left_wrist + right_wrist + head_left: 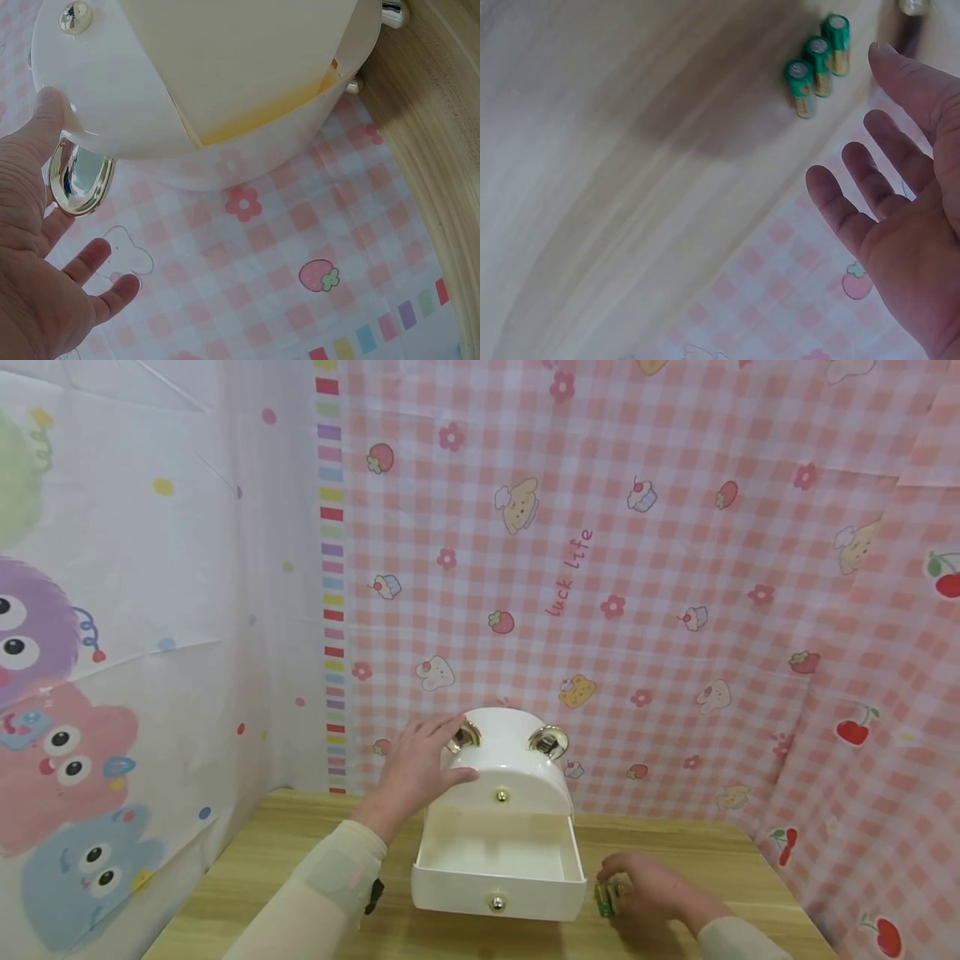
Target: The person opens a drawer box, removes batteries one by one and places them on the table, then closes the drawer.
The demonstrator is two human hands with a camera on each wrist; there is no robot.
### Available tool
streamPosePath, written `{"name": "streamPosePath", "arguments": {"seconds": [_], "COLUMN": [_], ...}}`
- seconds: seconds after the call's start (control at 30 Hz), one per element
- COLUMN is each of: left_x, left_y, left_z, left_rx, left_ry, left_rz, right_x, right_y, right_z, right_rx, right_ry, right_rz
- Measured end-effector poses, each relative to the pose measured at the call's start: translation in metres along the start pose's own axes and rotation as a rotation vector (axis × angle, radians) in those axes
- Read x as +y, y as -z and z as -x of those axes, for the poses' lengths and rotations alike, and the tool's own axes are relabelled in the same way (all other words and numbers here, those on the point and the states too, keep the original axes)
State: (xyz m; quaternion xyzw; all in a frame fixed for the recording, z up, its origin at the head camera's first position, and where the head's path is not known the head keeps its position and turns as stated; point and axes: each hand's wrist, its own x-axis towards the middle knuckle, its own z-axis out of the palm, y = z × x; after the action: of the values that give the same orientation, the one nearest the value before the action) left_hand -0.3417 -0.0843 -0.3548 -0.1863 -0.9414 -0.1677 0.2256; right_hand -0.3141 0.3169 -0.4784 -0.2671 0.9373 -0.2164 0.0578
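A white storage box (506, 731) with a rounded top stands on the table, its lower drawer (498, 893) pulled out. Nothing shows inside that drawer. My left hand (420, 762) rests at the box's upper left, beside a gold, eye-like ornament (81, 180). In the left wrist view the thumb touches the white front while the other fingers are spread. Right of the drawer, my right hand (654, 889) is beside several green-and-gold batteries (604, 900). The right wrist view shows three batteries (819, 67) lined up on the wood, apart from the loosely extended fingers.
The wooden table (675, 839) carries the box. A pink checked cloth (637, 552) hangs behind and at the right; a white cartoon-printed cloth (187, 610) hangs at the left. A small black object (374, 896) lies partly hidden by the left sleeve.
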Motion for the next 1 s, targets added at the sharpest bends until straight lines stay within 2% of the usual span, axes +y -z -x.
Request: {"name": "streamPosePath", "arguments": {"seconds": [0.17, 0.37, 0.5, 0.73, 1.0], "left_x": [-0.002, -0.001, 0.0, 0.001, 0.001], "left_y": [0.0, 0.001, 0.001, 0.002, 0.002], "left_z": [0.001, 0.001, 0.001, 0.001, 0.001], "left_rx": [-0.013, -0.02, -0.015, -0.006, -0.015], "left_ry": [0.008, 0.006, 0.008, 0.006, 0.01], "left_rz": [-0.004, 0.011, 0.023, 0.027, 0.034], "right_x": [-0.007, -0.017, -0.018, -0.02, -0.018], "right_y": [0.003, -0.011, -0.018, -0.02, -0.024], "right_z": [-0.001, -0.002, -0.007, -0.008, -0.007], "right_rx": [-0.007, 0.021, 0.031, 0.001, 0.005], "right_ry": [0.016, 0.093, 0.086, 0.046, 0.062], "right_rz": [0.063, 0.199, 0.201, 0.197, 0.256]}}
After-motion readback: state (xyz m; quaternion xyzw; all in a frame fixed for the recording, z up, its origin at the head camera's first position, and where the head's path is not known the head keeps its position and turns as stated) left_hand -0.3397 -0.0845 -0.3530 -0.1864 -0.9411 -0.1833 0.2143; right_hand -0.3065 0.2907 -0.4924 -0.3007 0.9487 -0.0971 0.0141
